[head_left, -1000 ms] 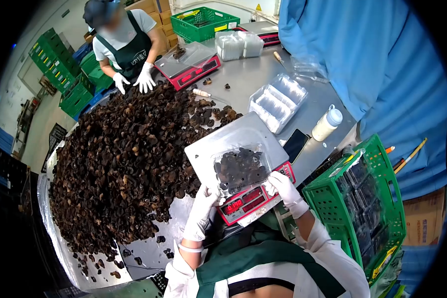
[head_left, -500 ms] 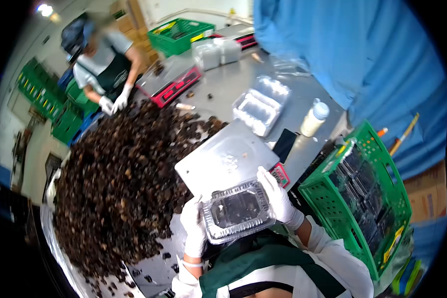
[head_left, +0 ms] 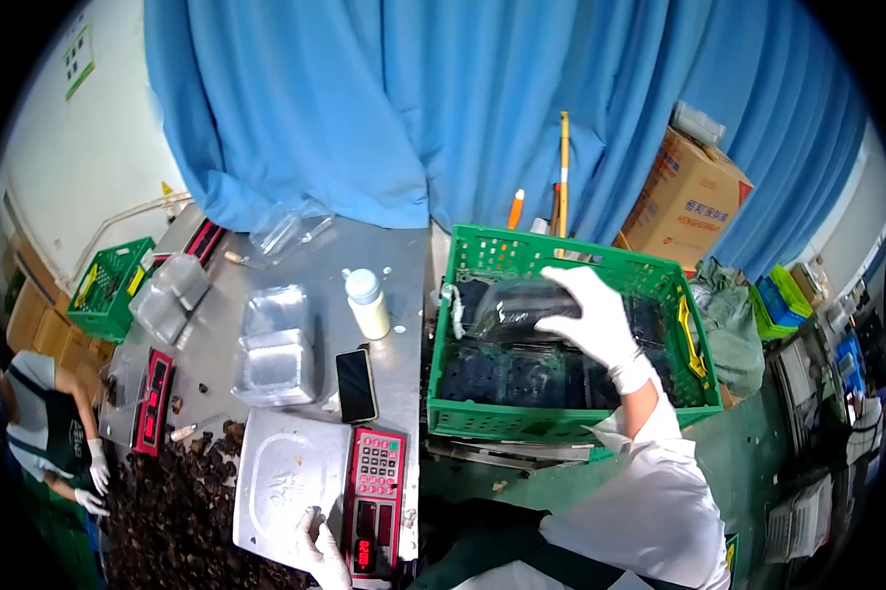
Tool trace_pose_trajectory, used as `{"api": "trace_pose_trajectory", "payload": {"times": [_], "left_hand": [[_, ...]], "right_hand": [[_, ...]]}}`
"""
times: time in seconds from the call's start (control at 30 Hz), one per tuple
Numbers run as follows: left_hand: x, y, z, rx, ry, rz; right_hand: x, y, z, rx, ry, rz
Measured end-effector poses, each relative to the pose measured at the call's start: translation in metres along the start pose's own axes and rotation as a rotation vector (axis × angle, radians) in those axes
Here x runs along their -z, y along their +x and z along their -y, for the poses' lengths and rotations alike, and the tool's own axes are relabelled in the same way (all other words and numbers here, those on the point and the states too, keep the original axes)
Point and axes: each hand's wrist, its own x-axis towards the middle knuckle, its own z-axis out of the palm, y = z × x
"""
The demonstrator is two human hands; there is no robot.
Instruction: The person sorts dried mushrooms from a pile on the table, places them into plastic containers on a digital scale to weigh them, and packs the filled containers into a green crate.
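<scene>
My right hand (head_left: 598, 320), in a white glove, grips a clear plastic clamshell box (head_left: 512, 313) with dark contents. The box is tilted inside the green crate (head_left: 522, 421), over rows of similar filled boxes (head_left: 536, 379). My gloved left hand (head_left: 323, 556) is low at the near edge of the scale's metal plate (head_left: 291, 457). Its fingers are curled together, with a small dark spot at the tips that I cannot identify. Beside the plate, the scale's red keypad panel (head_left: 376, 467) shows lit digits. Dark, mushroom-like pieces (head_left: 182, 501) are heaped left of the scale.
A phone (head_left: 356, 385), a bottle (head_left: 367, 305) and stacked empty clear boxes (head_left: 276, 359) stand on the metal table. A co-worker's gloved hands (head_left: 97, 477) are at the heap's far left. Behind the crate hang blue curtains (head_left: 522, 118), with a cardboard carton (head_left: 684, 197) to the right.
The view has swung right towards the crate. The clamshell box, held between both hands before, is now in my right hand inside the crate. My left hand has let go of it.
</scene>
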Motion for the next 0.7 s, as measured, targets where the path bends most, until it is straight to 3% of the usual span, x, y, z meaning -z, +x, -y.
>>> {"api": "trace_pose_trajectory", "payload": {"times": [0.07,0.17,0.23,0.27,0.33,0.4,0.5,0.53,0.57,0.6,0.67,0.7], "left_hand": [[-0.004,0.0,0.004,0.025,0.016,0.031],[-0.015,-0.001,0.008,0.058,-0.072,-0.003],[-0.021,0.003,0.008,0.01,-0.007,0.04],[-0.022,0.001,0.002,-0.03,0.062,0.071],[-0.028,-0.005,-0.014,0.031,0.137,0.04],[-0.032,-0.007,-0.006,-0.032,0.127,0.076],[-0.047,-0.022,-0.019,-0.048,0.158,0.059],[-0.049,-0.026,-0.023,-0.107,0.222,0.076],[-0.051,-0.032,-0.026,-0.166,0.312,0.094],[-0.051,-0.037,-0.028,-0.218,0.402,0.113],[-0.047,-0.053,-0.025,-0.153,0.429,0.102],[-0.042,-0.062,-0.022,-0.115,0.466,0.07]], "right_hand": [[0.008,-0.004,-0.047,-0.131,-0.135,0.081],[-0.007,-0.015,-0.121,-0.284,-0.007,0.505],[-0.031,-0.02,-0.139,-0.096,-0.261,0.389],[-0.042,-0.011,-0.128,0.059,-0.368,0.278],[-0.063,0.023,-0.089,0.176,-0.151,0.265],[-0.086,0.062,-0.03,0.203,0.079,0.44],[-0.169,0.102,0.028,0.488,0.204,0.533],[-0.215,0.103,0.04,0.638,0.345,0.321],[-0.249,0.106,0.063,0.845,0.232,0.201],[-0.295,0.109,0.082,0.915,0.213,0.211],[-0.326,0.103,0.137,0.765,0.176,0.423],[-0.35,0.099,0.15,0.871,0.089,0.433]]}}
